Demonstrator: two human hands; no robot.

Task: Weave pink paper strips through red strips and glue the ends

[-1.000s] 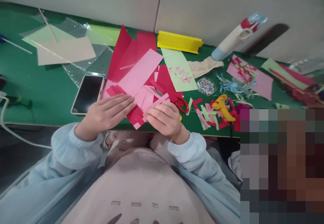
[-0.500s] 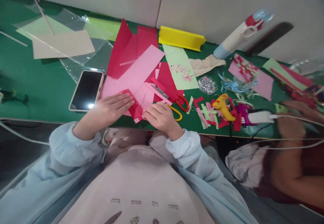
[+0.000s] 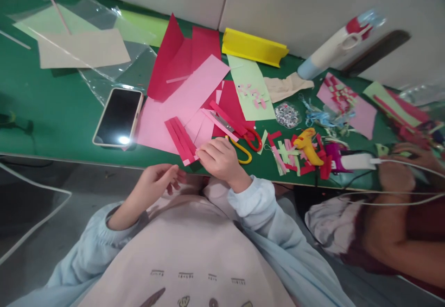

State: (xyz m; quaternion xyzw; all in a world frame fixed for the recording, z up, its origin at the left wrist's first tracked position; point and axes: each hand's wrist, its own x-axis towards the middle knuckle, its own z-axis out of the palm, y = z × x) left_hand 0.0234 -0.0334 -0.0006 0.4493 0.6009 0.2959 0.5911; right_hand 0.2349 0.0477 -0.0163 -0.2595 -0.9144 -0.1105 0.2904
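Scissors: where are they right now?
In the head view, the scissors lie just right of centre, beyond and to the right of the right hand, their blades between a pink strip and a red strip.

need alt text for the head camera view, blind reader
A person's right hand is by the near end of red paper strips on a green table; the left hand, seemingly empty, is short of the near edge. Scissors, pink paper and a phone lie nearby.
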